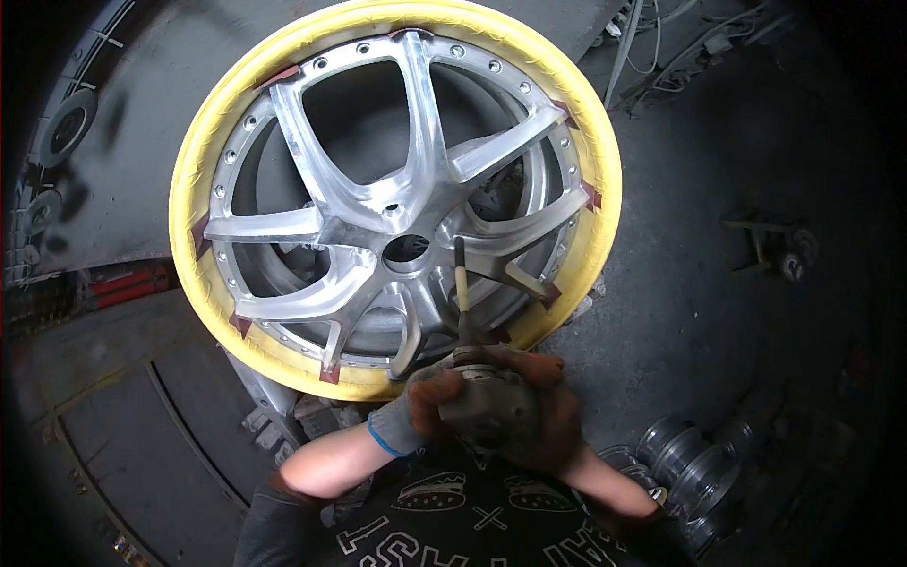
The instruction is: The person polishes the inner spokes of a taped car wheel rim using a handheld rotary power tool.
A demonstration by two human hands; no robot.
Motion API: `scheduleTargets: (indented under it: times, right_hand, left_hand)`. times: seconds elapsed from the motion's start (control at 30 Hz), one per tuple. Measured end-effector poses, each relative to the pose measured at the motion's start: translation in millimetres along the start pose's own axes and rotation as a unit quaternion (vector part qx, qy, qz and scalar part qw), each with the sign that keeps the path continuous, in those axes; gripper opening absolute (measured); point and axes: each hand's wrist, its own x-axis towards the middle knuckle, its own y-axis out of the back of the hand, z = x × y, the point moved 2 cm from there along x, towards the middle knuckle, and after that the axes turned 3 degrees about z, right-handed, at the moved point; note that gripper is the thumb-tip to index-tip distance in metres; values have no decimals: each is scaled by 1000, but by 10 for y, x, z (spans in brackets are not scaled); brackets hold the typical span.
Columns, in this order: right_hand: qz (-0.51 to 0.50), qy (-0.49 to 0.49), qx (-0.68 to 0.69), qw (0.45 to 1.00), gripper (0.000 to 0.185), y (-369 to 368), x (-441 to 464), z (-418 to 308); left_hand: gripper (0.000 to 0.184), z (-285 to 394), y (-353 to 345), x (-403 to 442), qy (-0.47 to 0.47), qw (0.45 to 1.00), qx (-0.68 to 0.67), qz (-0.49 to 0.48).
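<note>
A handheld power grinder (pixel 489 408) is gripped from both sides in front of my chest. My left hand (pixel 425 408), in a grey and orange glove with a blue cuff, is wrapped round its left side. My right hand (pixel 555 408), in a darker stained glove, closes on its right side. The long thin shaft (pixel 461 288) points away from me, its dark tip over the wheel's centre, right of the hub hole; contact cannot be judged. The bare-metal alloy wheel (pixel 425 123) has yellow wrapping (pixel 609 189) round its outer rim and dark red tape patches (pixel 330 369) at the spoke ends.
Other metal wheels (pixel 685 463) are piled on the floor at lower right. A small metal object (pixel 792 253) lies on the dark floor farther right. Cables (pixel 699 47) run along the upper right. Round discs (pixel 68 126) hang at left, above something red (pixel 128 283).
</note>
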Motion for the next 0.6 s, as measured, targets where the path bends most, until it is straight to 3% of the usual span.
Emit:
scheduleTargets:
  times: [0.1,0.2,0.27,0.3,0.37,0.43,0.53,0.6]
  right_hand:
    - [6,-12,12,1000,58,-43,24,-56]
    - [-8,-38,6,999,60,-15,52,-104]
    - [5,-26,18,999,62,68,59,-56]
    - [12,-14,31,999,64,120,60,-27]
    - [16,-9,38,999,66,329,120,-34]
    - [19,-2,44,999,69,533,101,37]
    - [-51,-121,55,990,72,761,-20,260]
    - [-8,-118,48,992,72,907,-26,400]
  left_hand:
    - [119,65,35,-25,21,1000,11,2]
    - [110,-29,179,45,-21,997,-17,-66]
    - [92,-115,249,101,-4,997,80,-19]
    - [92,-174,277,161,-4,996,82,-19]
    - [85,-324,277,288,46,998,-44,-29]
    - [83,-348,138,440,56,996,-65,-23]
    - [80,-361,-84,659,52,996,-72,-15]
    - [78,-346,-237,813,43,996,-77,-8]
